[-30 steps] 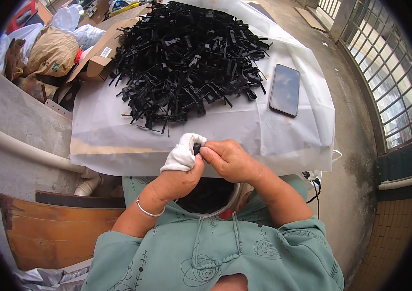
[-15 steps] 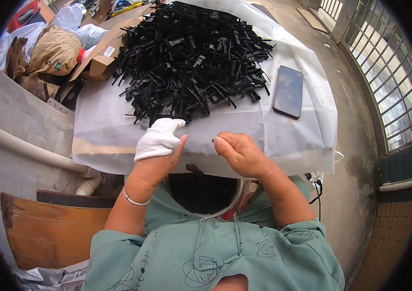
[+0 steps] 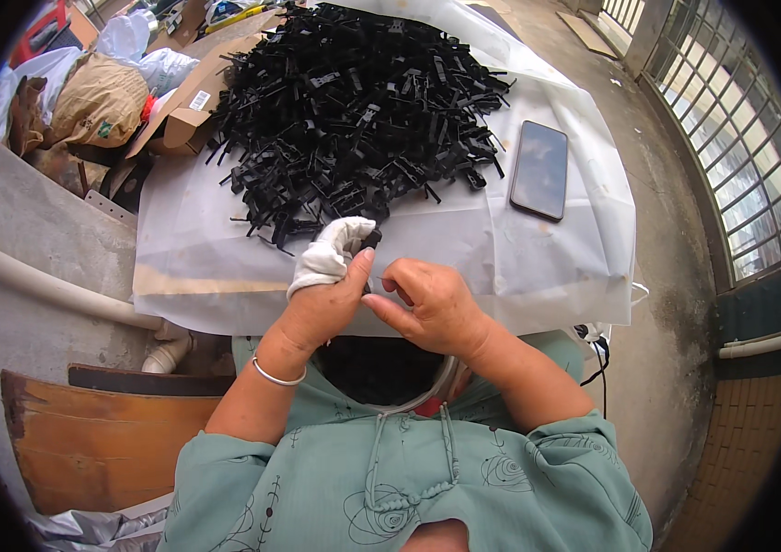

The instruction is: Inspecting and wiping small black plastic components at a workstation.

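My left hand [image 3: 328, 281], in a white glove with the thumb bare, is closed on a small black plastic part [image 3: 371, 241]. The part's upper end sticks out between the thumb and the gloved fingers; the rest is mostly hidden. Close beside it is my right hand [image 3: 432, 308], bare, its fingers bent and the thumb held apart from the index finger. I make out nothing held in it. Beyond both hands lies a large heap of black plastic parts [image 3: 354, 120] on a table covered with a white sheet [image 3: 446, 239].
Below my hands, between my knees, stands a round bucket [image 3: 450, 373] with black content. A phone [image 3: 540, 170] lies right of the heap. Cardboard [image 3: 183, 120] and bags [image 3: 101, 101] crowd the far left. A barred window [image 3: 731, 120] runs along the right.
My left hand has come back from the heap's edge, a black part now showing in it. My right hand has moved left toward it and loosened its pinch. The loose part above the bucket is gone from view.
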The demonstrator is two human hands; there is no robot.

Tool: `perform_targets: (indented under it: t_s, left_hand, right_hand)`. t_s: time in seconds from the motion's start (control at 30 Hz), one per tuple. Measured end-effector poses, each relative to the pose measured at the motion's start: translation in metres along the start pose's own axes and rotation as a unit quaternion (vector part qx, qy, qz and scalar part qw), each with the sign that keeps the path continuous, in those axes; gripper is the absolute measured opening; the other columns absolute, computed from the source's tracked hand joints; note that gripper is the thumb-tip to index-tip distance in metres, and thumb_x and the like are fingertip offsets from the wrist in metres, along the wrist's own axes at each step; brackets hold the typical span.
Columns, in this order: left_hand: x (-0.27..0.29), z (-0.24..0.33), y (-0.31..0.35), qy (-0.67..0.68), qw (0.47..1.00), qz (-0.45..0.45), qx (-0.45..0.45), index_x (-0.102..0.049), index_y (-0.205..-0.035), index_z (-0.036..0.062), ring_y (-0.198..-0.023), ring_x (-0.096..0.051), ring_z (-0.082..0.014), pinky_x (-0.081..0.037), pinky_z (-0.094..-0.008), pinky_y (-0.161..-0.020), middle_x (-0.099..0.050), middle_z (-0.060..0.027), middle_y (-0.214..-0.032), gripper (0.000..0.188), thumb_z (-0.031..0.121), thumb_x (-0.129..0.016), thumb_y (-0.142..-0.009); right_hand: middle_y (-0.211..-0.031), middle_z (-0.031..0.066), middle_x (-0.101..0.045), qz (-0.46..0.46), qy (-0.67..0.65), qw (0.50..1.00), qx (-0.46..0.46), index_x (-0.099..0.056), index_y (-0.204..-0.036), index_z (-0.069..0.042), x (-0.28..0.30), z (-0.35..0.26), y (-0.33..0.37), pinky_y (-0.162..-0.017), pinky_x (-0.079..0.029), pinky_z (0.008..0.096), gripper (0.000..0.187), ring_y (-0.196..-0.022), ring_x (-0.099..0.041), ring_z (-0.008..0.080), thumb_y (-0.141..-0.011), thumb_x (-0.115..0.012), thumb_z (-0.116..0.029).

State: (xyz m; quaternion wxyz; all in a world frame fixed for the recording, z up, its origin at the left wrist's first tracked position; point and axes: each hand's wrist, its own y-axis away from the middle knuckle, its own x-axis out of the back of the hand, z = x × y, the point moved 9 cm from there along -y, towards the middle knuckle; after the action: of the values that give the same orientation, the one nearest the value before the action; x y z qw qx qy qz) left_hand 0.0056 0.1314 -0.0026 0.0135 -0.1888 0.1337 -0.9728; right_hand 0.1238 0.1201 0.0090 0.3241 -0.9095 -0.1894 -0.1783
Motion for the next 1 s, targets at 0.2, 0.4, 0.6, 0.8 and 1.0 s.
perform_targets:
  t_s: [0.2,0.4,0.6,0.8,1.0]
  left_hand:
    - [-0.021,0.002,0.019,0.222,0.959,-0.099,0.144,-0.048,-0.111,-0.0018,-0.069,-0.054,-0.007,-0.048,-0.0204,-0.054,-0.057,-0.0069,-0.089,0.025,0.004,-0.055,-0.088]
    - [-0.019,0.006,0.021,0.134,0.984,-0.085,0.085,-0.051,-0.108,-0.0022,-0.071,-0.053,-0.0054,-0.045,-0.0183,-0.054,-0.059,-0.0049,-0.089,0.022,0.003,-0.056,-0.087]
    - [-0.019,0.018,0.02,0.005,0.999,-0.037,0.005,-0.053,-0.105,-0.0035,-0.072,-0.057,-0.0127,-0.048,-0.0251,-0.063,-0.061,-0.0094,-0.086,0.022,0.002,-0.057,-0.083]
    - [-0.014,0.032,0.024,-0.152,0.983,-0.003,-0.101,-0.055,-0.103,-0.0035,-0.075,-0.06,-0.0195,-0.048,-0.0307,-0.07,-0.061,-0.0131,-0.087,0.023,0.002,-0.057,-0.081]
    - [-0.008,0.008,0.016,0.096,0.995,-0.026,0.031,-0.046,-0.11,-0.0003,-0.069,-0.052,-0.0109,-0.045,-0.0249,-0.063,-0.055,-0.0049,-0.088,0.024,0.007,-0.053,-0.088]
  right_hand:
    - [-0.061,0.0049,-0.048,0.094,-0.058,0.991,-0.07,-0.052,-0.074,-0.003,0.017,0.02,0.002,-0.048,-0.036,0.0262,0.021,-0.052,-0.041,0.0116,-0.082,-0.068,-0.016]
    - [-0.059,-0.0006,-0.043,-0.054,-0.168,0.968,-0.177,-0.054,-0.074,-0.001,0.004,0.037,0.0,-0.051,-0.036,0.0257,0.028,-0.057,-0.038,0.0086,-0.092,-0.055,-0.023]
    - [-0.059,0.0055,-0.047,-0.113,-0.128,0.977,-0.124,-0.053,-0.075,0.0,-0.004,0.026,0.0,-0.054,-0.039,0.0296,0.029,-0.056,-0.04,0.0135,-0.095,-0.048,-0.021]
    - [-0.06,0.0074,-0.049,-0.066,-0.119,0.976,-0.171,-0.054,-0.077,0.0,-0.012,0.035,0.004,-0.054,-0.04,0.0302,0.028,-0.056,-0.042,0.0138,-0.094,-0.048,-0.021]
    - [-0.061,0.0083,-0.051,-0.04,-0.139,0.981,-0.131,-0.058,-0.08,0.0,0.007,0.024,-0.003,-0.054,-0.041,0.029,0.02,-0.054,-0.044,0.0152,-0.09,-0.053,-0.016]
